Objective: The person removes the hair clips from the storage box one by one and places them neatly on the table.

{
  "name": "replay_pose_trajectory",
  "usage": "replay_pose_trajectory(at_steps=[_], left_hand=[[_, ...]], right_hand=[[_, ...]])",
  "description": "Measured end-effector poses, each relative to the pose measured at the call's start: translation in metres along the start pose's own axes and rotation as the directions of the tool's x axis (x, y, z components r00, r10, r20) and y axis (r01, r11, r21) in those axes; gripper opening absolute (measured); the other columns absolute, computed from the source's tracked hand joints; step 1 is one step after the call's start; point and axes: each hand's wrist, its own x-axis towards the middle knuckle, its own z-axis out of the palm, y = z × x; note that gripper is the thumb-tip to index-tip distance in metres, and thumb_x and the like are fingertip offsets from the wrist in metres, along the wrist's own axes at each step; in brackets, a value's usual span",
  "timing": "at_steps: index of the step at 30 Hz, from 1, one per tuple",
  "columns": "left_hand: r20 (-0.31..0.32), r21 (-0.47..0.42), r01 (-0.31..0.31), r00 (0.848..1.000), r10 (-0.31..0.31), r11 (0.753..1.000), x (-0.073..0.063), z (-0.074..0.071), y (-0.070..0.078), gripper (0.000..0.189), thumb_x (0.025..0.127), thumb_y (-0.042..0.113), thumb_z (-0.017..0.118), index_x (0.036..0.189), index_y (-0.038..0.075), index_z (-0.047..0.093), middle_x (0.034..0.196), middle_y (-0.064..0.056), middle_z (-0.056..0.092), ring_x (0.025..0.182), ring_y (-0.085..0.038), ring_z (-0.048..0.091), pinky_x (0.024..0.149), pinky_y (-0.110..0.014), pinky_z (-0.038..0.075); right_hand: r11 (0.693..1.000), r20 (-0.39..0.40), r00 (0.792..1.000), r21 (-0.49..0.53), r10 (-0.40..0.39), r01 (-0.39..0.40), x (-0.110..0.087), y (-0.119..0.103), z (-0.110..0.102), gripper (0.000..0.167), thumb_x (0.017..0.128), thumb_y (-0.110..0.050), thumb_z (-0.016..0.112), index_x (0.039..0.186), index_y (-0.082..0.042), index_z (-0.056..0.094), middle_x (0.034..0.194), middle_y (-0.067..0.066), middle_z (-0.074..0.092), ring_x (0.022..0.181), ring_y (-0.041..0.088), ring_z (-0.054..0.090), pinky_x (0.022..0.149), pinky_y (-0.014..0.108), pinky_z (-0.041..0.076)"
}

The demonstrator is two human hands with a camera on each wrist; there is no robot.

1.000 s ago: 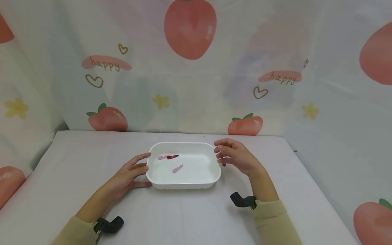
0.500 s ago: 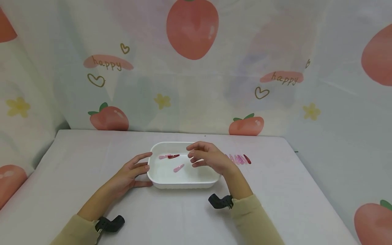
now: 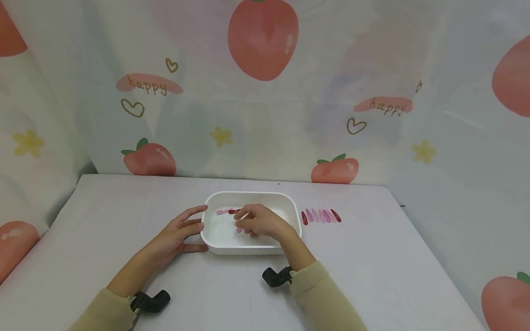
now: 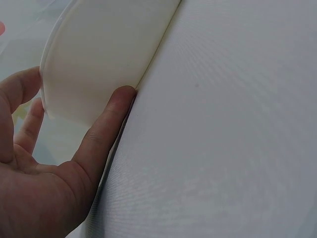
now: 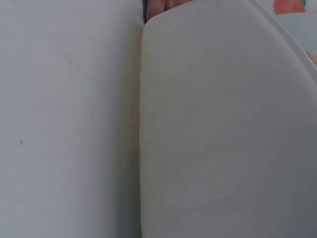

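Note:
In the head view, a white tray holds a pink hair clip and a red hair clip near its back left. Another pink hair clip lies partly hidden under my right hand, which reaches over the tray with loosely bent fingers at that clip. No thing shows between them. My left hand rests against the tray's left side. In the left wrist view, the left thumb touches the tray's lower wall while other fingertips meet its rim.
Right of the tray, a row of several pink and red hair clips lies on the white table. A fruit-patterned cloth hangs behind the table. In the right wrist view, the tray's outer wall fills much of the picture.
My right hand has moved left from beside the row of clips, over the tray's rim, and down to the pink clip inside. The row is now uncovered. My left hand stays at the tray.

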Motion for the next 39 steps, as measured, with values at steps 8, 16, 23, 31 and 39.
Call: replay_pose_trajectory(at_steps=[8, 16, 23, 31, 39], left_hand=[[0.003, -0.013, -0.006, 1.000, 0.006, 1.000, 0.001, -0.001, -0.002, 0.063, 0.102, 0.020, 0.058, 0.157, 0.018, 0.026, 0.154, -0.023, 0.031, 0.122, -0.031, 0.057, 0.090, -0.054, 0.056], [0.001, -0.013, -0.003, 1.000, 0.003, 1.000, 0.001, 0.000, -0.003, 0.061, 0.103, 0.017, 0.055, 0.157, 0.018, 0.026, 0.154, -0.023, 0.031, 0.123, -0.031, 0.056, 0.090, -0.054, 0.056], [0.000, -0.012, -0.008, 1.000, 0.008, 1.000, 0.001, -0.001, -0.002, 0.063, 0.102, 0.019, 0.058, 0.157, 0.017, 0.026, 0.154, -0.023, 0.031, 0.124, -0.032, 0.056, 0.091, -0.054, 0.056], [-0.012, 0.004, -0.002, 1.000, 0.002, 1.000, 0.001, 0.002, 0.000, 0.061, 0.103, 0.018, 0.055, 0.157, 0.018, 0.027, 0.154, -0.023, 0.032, 0.123, -0.032, 0.056, 0.089, -0.054, 0.057], [-0.013, -0.007, 0.001, 1.000, -0.001, 1.000, 0.001, 0.001, -0.002, 0.061, 0.103, 0.017, 0.055, 0.157, 0.018, 0.027, 0.154, -0.023, 0.032, 0.123, -0.031, 0.056, 0.089, -0.054, 0.057]], right_hand=[[0.965, -0.050, 0.998, -0.263, -0.026, 0.012, -0.002, -0.003, 0.008, 0.026, 0.089, -0.025, 0.074, 0.112, -0.015, 0.070, 0.088, 0.001, 0.065, 0.076, 0.015, 0.060, 0.068, 0.028, 0.052], [0.858, -0.071, 0.991, -0.510, -0.111, 0.059, -0.003, 0.000, 0.016, 0.035, 0.078, -0.017, 0.081, 0.112, -0.017, 0.069, 0.075, -0.004, 0.060, 0.072, 0.011, 0.053, 0.070, 0.027, 0.045], [0.841, -0.085, 0.989, -0.538, -0.119, 0.055, -0.003, -0.002, 0.016, 0.035, 0.078, -0.007, 0.072, 0.111, -0.017, 0.069, 0.074, -0.005, 0.058, 0.070, 0.011, 0.051, 0.066, 0.026, 0.043], [0.873, -0.130, 0.987, -0.488, -0.098, 0.023, -0.003, 0.001, 0.010, 0.035, 0.080, -0.005, 0.069, 0.113, -0.018, 0.069, 0.077, -0.004, 0.059, 0.071, 0.012, 0.051, 0.064, 0.025, 0.042], [0.890, -0.083, 0.985, -0.444, -0.152, 0.100, -0.003, 0.001, 0.011, 0.035, 0.082, -0.005, 0.069, 0.115, -0.017, 0.069, 0.085, -0.003, 0.062, 0.077, 0.012, 0.054, 0.071, 0.026, 0.046]])
